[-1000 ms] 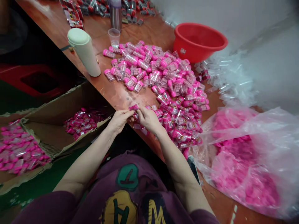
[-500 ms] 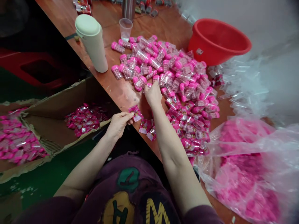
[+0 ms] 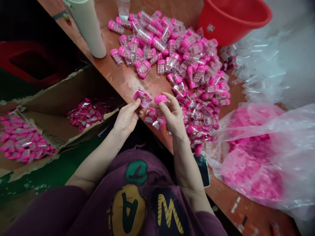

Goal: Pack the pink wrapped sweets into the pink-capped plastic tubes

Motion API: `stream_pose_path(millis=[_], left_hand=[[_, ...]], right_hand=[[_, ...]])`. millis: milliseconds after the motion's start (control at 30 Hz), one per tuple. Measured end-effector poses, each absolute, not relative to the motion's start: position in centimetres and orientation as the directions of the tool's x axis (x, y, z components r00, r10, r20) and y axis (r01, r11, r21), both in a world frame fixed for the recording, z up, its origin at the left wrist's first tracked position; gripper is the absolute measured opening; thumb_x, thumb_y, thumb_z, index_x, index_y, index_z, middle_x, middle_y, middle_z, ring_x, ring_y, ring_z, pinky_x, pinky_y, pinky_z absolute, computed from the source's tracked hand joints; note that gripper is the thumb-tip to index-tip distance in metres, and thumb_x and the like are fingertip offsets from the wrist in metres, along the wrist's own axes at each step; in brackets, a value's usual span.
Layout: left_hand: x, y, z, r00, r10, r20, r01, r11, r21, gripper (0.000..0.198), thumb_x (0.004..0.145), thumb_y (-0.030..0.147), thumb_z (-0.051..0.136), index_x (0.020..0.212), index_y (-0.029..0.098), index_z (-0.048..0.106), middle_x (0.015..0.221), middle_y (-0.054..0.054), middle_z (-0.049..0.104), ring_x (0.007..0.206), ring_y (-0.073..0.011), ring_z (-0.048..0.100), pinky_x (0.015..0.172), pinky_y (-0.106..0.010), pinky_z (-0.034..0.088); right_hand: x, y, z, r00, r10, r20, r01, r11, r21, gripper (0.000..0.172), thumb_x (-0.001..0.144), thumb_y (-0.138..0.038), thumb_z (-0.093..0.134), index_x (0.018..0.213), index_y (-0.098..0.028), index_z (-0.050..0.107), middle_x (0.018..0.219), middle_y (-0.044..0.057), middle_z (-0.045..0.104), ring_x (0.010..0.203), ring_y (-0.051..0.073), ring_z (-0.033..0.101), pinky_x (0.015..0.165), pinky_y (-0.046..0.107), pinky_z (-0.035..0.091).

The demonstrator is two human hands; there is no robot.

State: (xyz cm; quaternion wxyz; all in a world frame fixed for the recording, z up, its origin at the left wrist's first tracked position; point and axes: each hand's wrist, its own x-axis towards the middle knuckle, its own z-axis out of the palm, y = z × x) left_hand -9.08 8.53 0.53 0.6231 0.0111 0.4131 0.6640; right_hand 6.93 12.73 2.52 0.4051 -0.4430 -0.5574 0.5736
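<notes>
My left hand [image 3: 127, 116] pinches a small pink printed sachet [image 3: 142, 96] at the near edge of the brown table [image 3: 123, 82]. My right hand [image 3: 172, 113] is closed round a small clear bottle with a pink cap [image 3: 160, 99], held just right of the sachet. Two more pink sachets [image 3: 154, 118] lie on the table below and between my hands. Behind lies a big heap of pink-capped bottles [image 3: 169, 49], and a pile of bagged ones [image 3: 201, 114] sits right of my right hand.
A white flask [image 3: 86, 26] and a clear cup [image 3: 123, 8] stand at the back left, a red basin [image 3: 233, 16] at the back right. A cardboard box [image 3: 61, 108] of packed pink sachets sits left, below the table. Clear plastic bags [image 3: 265, 154] of pink items lie right.
My right hand reached into the bottle heap, then came back holding a pink-capped bottle next to the sachet in my left hand. The view shifted nearer.
</notes>
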Motion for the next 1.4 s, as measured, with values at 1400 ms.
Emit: stream_pose_path(millis=[1400], left_hand=[[-1.5, 4.0, 1.8, 0.111, 0.898, -0.426, -0.654, 0.388, 0.649, 0.024, 0.070, 0.022, 0.092, 0.084, 0.013, 0.077, 0.077, -0.003, 0.074, 0.062, -0.0100, 0.064, 0.064, -0.025, 0.050]], right_hand=[[10.9, 1.6, -0.1, -0.078, 0.993, -0.091, -0.003, -0.091, -0.996, 0.056, 0.097, -0.060, 0.058, 0.146, -0.034, 0.043, 0.102, 0.003, 0.066, 0.074, 0.015, 0.063, 0.063, 0.029, 0.056]])
